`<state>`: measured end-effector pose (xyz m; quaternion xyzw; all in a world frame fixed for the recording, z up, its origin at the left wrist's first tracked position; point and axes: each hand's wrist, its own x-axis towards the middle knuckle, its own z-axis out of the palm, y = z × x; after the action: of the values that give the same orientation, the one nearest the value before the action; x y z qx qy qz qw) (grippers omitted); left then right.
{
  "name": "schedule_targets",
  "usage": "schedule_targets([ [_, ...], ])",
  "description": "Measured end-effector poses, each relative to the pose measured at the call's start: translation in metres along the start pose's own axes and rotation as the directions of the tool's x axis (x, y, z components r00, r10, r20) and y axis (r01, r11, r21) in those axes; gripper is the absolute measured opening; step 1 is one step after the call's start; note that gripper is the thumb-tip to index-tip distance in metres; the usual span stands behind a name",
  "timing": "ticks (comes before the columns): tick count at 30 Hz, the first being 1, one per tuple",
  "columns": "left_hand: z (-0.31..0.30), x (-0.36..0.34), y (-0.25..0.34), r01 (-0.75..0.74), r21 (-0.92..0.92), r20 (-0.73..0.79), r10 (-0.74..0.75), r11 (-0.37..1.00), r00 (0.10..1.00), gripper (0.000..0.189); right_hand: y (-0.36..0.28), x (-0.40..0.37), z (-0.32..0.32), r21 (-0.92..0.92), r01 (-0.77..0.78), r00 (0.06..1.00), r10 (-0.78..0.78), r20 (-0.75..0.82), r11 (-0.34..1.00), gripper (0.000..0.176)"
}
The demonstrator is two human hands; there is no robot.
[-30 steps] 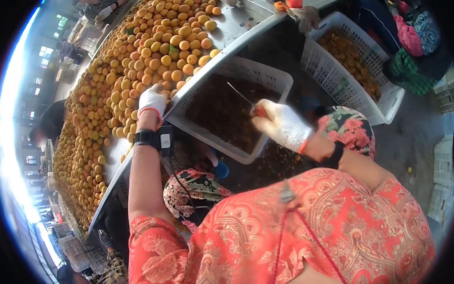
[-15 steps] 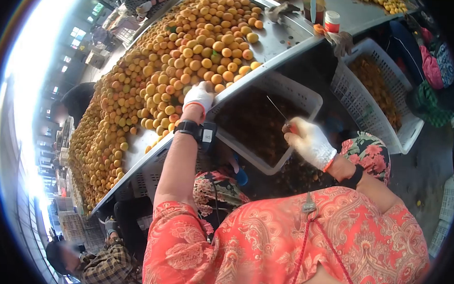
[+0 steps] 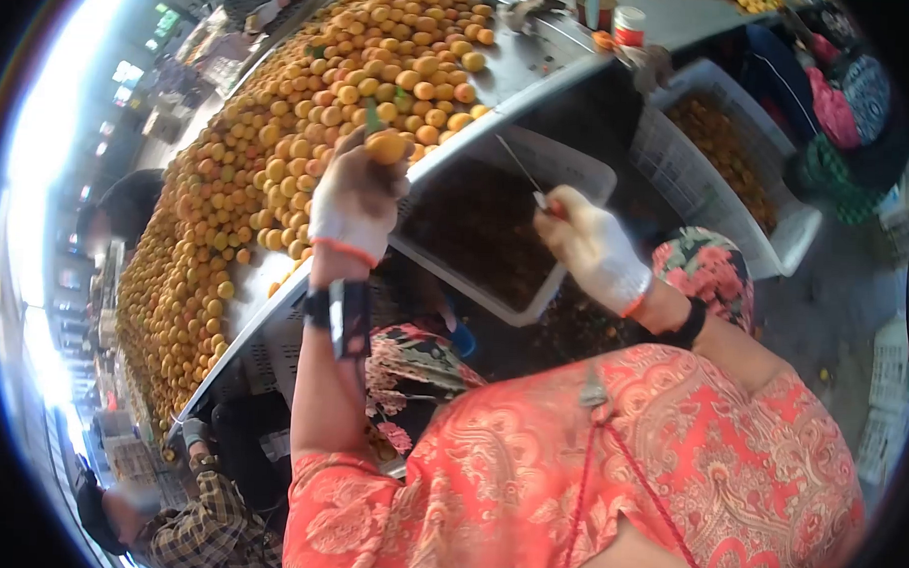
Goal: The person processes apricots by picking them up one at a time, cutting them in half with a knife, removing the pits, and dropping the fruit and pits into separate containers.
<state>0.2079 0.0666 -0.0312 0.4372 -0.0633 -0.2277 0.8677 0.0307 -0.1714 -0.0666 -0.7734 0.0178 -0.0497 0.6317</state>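
My gloved left hand is raised at the table edge, its fingers closed on an apricot. A green leaf shows just above that fruit. Beyond the hand, a large heap of apricots covers the metal table. In my gloved right hand is a thin-bladed knife with a reddish handle, its blade pointing up and left. Both blade and hand are over a white plastic crate with dark brown contents, too blurred to name.
Another white crate with brownish-orange pieces stands at the right, near a seated person. A red-and-white jar and a glove lie on the table. A person in a checked shirt is at lower left.
My left hand has drawn back from the heap and turned up, now with an apricot in it. My right hand still holds the knife. The whole view has shifted slightly.
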Motion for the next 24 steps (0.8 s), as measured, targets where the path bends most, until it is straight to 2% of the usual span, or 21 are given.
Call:
schedule_targets([
  [2, 0.025, -0.036, -0.01, 0.031, -0.114, 0.067, -0.023, 0.993, 0.997, 0.037, 0.002, -0.004, 0.004, 0.076, 0.186, 0.983, -0.186, -0.009, 0.98, 0.016],
  [4, 0.036, -0.063, -0.023, 0.017, -0.13, 0.147, 0.002, 0.991, 0.989, 0.046, -0.015, -0.011, 0.007, 0.12, 0.206, 0.978, -0.208, 0.008, 0.971, 0.017],
  [5, 0.049, -0.077, -0.03, -0.056, -0.041, 0.114, 0.06, 0.998, 0.992, 0.049, -0.019, -0.014, 0.01, 0.114, 0.198, 0.98, -0.199, -0.003, 0.974, 0.017],
  [7, 0.059, -0.09, -0.042, -0.077, -0.047, 0.121, 0.082, 0.996, 0.989, 0.051, -0.027, -0.021, 0.014, 0.135, 0.298, 0.954, -0.301, -0.004, 0.945, 0.019],
  [8, 0.064, -0.096, -0.046, -0.112, -0.05, 0.12, 0.117, 0.992, 0.986, 0.053, -0.031, -0.025, 0.014, 0.13, 0.295, 0.955, -0.296, -0.011, 0.947, 0.019],
  [10, 0.077, -0.104, -0.049, -0.081, -0.11, 0.126, 0.095, 0.991, 0.987, 0.052, -0.04, -0.032, 0.012, -0.04, 0.342, 0.939, -0.34, 0.057, 0.939, 0.021],
  [11, 0.081, -0.108, -0.049, -0.087, -0.099, 0.128, 0.1, 0.991, 0.987, 0.052, -0.04, -0.034, 0.013, -0.015, 0.369, 0.928, -0.367, 0.059, 0.929, 0.023],
  [13, 0.09, -0.116, -0.048, -0.097, -0.086, 0.136, 0.108, 0.992, 0.985, 0.052, -0.048, -0.04, 0.011, -0.073, 0.362, 0.931, -0.358, 0.063, 0.929, 0.024],
  [15, 0.099, -0.124, -0.048, -0.137, 0.01, 0.039, 0.136, 0.991, 0.99, 0.049, -0.052, -0.043, 0.01, -0.128, 0.357, 0.934, -0.351, 0.065, 0.925, 0.025],
  [19, 0.106, -0.128, -0.048, -0.156, 0.061, 0.078, 0.151, 0.986, 0.985, 0.043, -0.05, -0.046, 0.01, -0.178, 0.376, 0.926, -0.373, 0.049, 0.909, 0.026],
  [21, 0.108, -0.129, -0.049, -0.197, 0.154, 0.074, 0.188, 0.968, 0.979, 0.038, -0.052, -0.048, 0.009, -0.202, 0.382, 0.923, -0.381, 0.043, 0.902, 0.026],
  [24, 0.11, -0.13, -0.049, -0.245, 0.201, 0.059, 0.239, 0.948, 0.969, 0.034, -0.059, -0.051, 0.006, -0.256, 0.368, 0.928, -0.371, 0.041, 0.894, 0.026],
])
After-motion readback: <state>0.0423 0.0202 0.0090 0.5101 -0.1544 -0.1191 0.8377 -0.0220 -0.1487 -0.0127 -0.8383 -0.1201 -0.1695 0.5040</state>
